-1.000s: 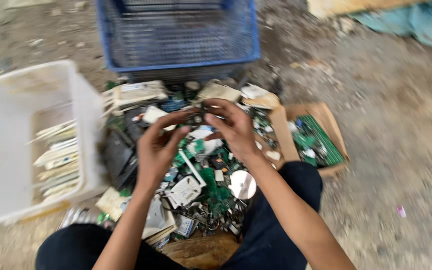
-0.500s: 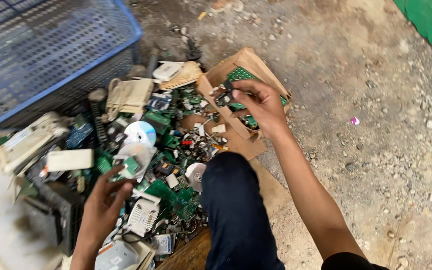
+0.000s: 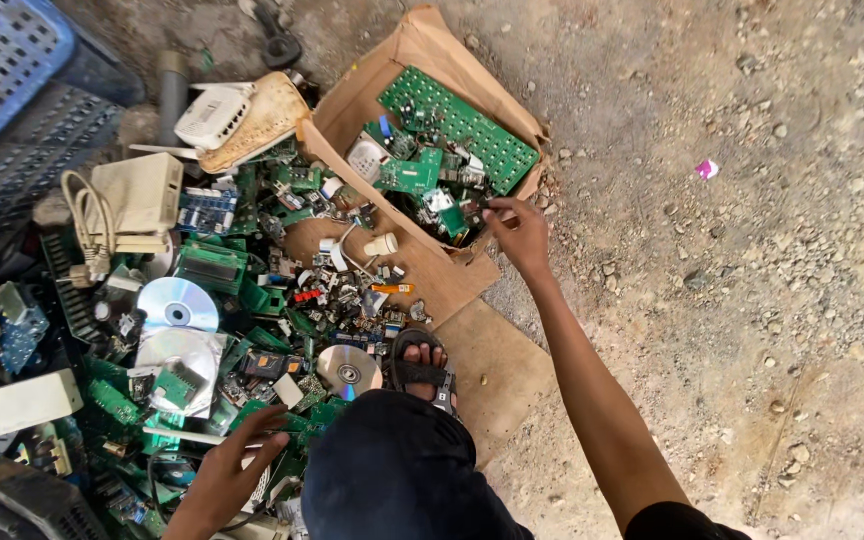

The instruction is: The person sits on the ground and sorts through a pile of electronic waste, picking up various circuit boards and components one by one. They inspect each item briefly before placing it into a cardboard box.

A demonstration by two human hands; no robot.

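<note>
My right hand (image 3: pixel 517 228) reaches over the near corner of a brown cardboard box (image 3: pixel 422 50) that holds green circuit boards (image 3: pixel 457 125). Its fingertips pinch a small dark part at the box's edge. My left hand (image 3: pixel 232 475) rests low on the heap of electronic scrap, fingers spread over green boards (image 3: pixel 297 430) and a thin white strip. Whether it grips anything is unclear. Shiny discs (image 3: pixel 177 305) lie in the heap between the hands. My sandalled foot (image 3: pixel 420 365) stands on flat cardboard.
A blue plastic crate (image 3: pixel 12 90) stands at the upper left. Beige and white device casings (image 3: pixel 142 190) and cables lie beside it. A flattened cardboard sheet (image 3: pixel 497 365) lies under my foot. Gravelly dirt ground (image 3: pixel 752 300) spreads to the right.
The view has swung right and closer. My right hand has moved from the middle of the heap out to the cardboard box. My left hand has dropped lower onto the scrap.
</note>
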